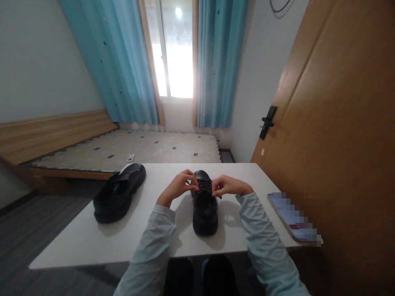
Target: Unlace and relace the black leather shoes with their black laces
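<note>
A black lace-up shoe (205, 222) stands upright on the white table in front of me, toe pointing away. My left hand (180, 186) is at its left side, thumb and fingers pinched together at the laces (204, 186). On the opposite side, my right hand (228, 185) is also closed, its fingertips pinching at the lacing, and a dark lace end hangs just below them. The exact grip on each lace is too small to see clearly. A second black shoe (115, 201) rests at the table's left, apart from both hands.
The white table (145, 242) has its near edge just before my knees. A tablet-like device (290, 216), partly blurred out, lies at the right edge. Beyond are a bed (148, 148) with a small white object on it, blue curtains, and a wooden door (333, 102) on the right.
</note>
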`<state>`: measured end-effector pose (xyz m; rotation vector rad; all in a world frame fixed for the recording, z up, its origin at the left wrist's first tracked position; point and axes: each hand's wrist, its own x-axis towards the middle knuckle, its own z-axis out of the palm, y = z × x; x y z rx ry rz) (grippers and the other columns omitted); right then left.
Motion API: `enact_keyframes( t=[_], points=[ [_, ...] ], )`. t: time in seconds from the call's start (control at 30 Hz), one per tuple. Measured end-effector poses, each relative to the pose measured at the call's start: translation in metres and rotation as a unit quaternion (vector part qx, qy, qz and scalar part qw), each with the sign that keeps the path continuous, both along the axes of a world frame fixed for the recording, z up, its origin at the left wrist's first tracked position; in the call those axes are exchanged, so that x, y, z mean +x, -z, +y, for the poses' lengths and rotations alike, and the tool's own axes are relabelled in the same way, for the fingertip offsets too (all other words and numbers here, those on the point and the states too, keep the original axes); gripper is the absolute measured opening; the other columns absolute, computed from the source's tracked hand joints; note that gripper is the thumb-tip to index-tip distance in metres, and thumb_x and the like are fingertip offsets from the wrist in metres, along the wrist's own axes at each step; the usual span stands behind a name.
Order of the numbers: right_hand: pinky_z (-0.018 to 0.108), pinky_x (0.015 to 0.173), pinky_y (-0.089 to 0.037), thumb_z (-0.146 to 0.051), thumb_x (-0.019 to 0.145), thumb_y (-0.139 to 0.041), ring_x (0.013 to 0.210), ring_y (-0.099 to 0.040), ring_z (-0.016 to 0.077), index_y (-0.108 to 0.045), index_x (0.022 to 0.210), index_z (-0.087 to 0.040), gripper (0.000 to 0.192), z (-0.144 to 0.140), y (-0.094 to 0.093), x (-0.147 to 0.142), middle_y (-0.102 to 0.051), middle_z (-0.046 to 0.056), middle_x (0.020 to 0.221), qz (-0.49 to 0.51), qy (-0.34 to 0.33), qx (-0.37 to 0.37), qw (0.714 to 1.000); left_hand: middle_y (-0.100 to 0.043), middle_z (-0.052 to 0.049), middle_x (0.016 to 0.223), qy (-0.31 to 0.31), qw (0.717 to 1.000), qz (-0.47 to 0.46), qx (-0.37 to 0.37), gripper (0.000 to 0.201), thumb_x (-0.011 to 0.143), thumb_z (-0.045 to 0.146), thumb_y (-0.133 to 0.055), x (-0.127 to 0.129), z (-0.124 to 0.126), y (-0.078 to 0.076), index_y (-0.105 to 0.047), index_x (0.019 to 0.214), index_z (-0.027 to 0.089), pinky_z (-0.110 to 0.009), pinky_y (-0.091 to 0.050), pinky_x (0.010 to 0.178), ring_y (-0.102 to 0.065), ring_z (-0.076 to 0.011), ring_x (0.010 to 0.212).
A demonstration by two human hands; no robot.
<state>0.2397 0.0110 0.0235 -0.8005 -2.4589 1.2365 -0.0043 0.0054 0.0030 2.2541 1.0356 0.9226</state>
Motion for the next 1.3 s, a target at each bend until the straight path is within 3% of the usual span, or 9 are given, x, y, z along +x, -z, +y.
enact_keyframes(
  t=[0.13, 0.3, 0.4, 0.53, 0.77, 1.0, 1.17, 1.3],
  points=[
    [0.023, 0.061, -0.041, -0.04, 0.069, -0.072, 0.064, -0.053, 0.0105, -0.068, 0.069, -0.01, 0.031, -0.003, -0.003, -0.004, -0.06, 0.002, 0.069, 0.024, -0.022, -0.005, 0.999, -0.056, -0.005, 0.101, -0.055, 0.995, 0.023, 0.079, 0.011, 0.063, 0.031, -0.078, 0.002, -0.002, -0.002, -0.073, 0.069, 0.023, -0.041, -0.038, 0.095, -0.049, -0.0231, 0.102],
    [0.021, 0.054, -0.039, -0.04, 0.069, -0.073, 0.057, -0.051, 0.0083, -0.068, 0.071, -0.01, 0.031, -0.007, -0.008, -0.002, -0.06, 0.001, 0.062, 0.036, -0.02, -0.078, 0.996, -0.061, -0.003, 0.095, -0.051, 0.992, 0.035, 0.107, 0.009, 0.066, 0.028, -0.077, 0.004, -0.004, -0.006, -0.071, 0.07, 0.023, -0.038, -0.039, 0.092, -0.05, -0.0213, 0.098],
    [0.019, 0.052, -0.039, -0.039, 0.07, -0.072, 0.055, -0.052, 0.0075, -0.069, 0.075, -0.009, 0.031, -0.008, -0.007, -0.003, -0.065, 0.002, 0.063, 0.053, -0.017, -0.127, 0.99, -0.064, -0.001, 0.081, -0.028, 0.996, 0.034, 0.08, 0.008, 0.071, 0.027, -0.072, 0.005, -0.005, -0.006, -0.069, 0.074, 0.021, -0.031, -0.043, 0.082, -0.054, -0.0179, 0.087],
    [0.018, 0.04, -0.034, -0.036, 0.069, -0.073, 0.041, -0.046, 0.0042, -0.068, 0.084, -0.009, 0.031, -0.009, -0.003, -0.007, -0.067, 0.003, 0.062, 0.127, 0.036, -0.192, 0.972, -0.065, 0.0, 0.075, -0.033, 0.999, 0.02, 0.018, 0.008, 0.075, 0.026, -0.068, 0.006, -0.007, -0.006, -0.067, 0.076, 0.018, -0.025, -0.044, 0.068, -0.056, -0.013, 0.071],
    [0.016, 0.031, -0.026, -0.031, 0.066, -0.076, 0.034, -0.042, 0.0018, -0.069, 0.087, -0.009, 0.032, -0.005, 0.006, -0.014, -0.067, 0.002, 0.063, 0.218, 0.137, -0.26, 0.931, -0.066, 0.0, 0.072, 0.004, 1.0, -0.011, -0.014, 0.007, 0.074, 0.022, -0.066, 0.006, -0.01, -0.009, -0.065, 0.075, 0.016, -0.024, -0.045, 0.067, -0.058, -0.0113, 0.068],
    [0.016, 0.029, -0.017, -0.031, 0.067, -0.075, 0.032, -0.036, -0.0002, -0.07, 0.088, -0.008, 0.032, -0.003, 0.007, -0.014, -0.065, 0.001, 0.062, 0.217, 0.134, -0.301, 0.919, -0.065, -0.002, 0.079, 0.029, 0.999, -0.005, 0.021, 0.013, 0.072, 0.006, -0.058, 0.003, -0.01, -0.008, -0.067, 0.07, 0.016, -0.022, -0.048, 0.068, -0.06, -0.0113, 0.071],
    [0.016, 0.034, -0.02, -0.032, 0.07, -0.073, 0.038, -0.04, 0.001, -0.07, 0.094, -0.009, 0.033, -0.006, 0.004, -0.015, -0.066, 0.003, 0.068, 0.208, 0.117, -0.286, 0.928, -0.07, -0.003, 0.089, 0.008, 0.997, 0.017, 0.08, 0.017, 0.074, 0.007, -0.06, 0.001, -0.007, -0.007, -0.072, 0.071, 0.019, -0.027, -0.048, 0.081, -0.064, -0.0144, 0.08],
    [0.017, 0.035, -0.018, -0.033, 0.07, -0.072, 0.04, -0.04, 0.0019, -0.07, 0.094, -0.01, 0.034, -0.008, 0.003, -0.016, -0.066, 0.003, 0.068, 0.192, 0.125, -0.27, 0.935, -0.071, -0.004, 0.092, -0.004, 0.992, 0.04, 0.122, 0.019, 0.077, 0.01, -0.059, -0.002, -0.004, -0.004, -0.074, 0.077, 0.022, -0.029, -0.049, 0.082, -0.065, -0.0161, 0.083]
  ],
)
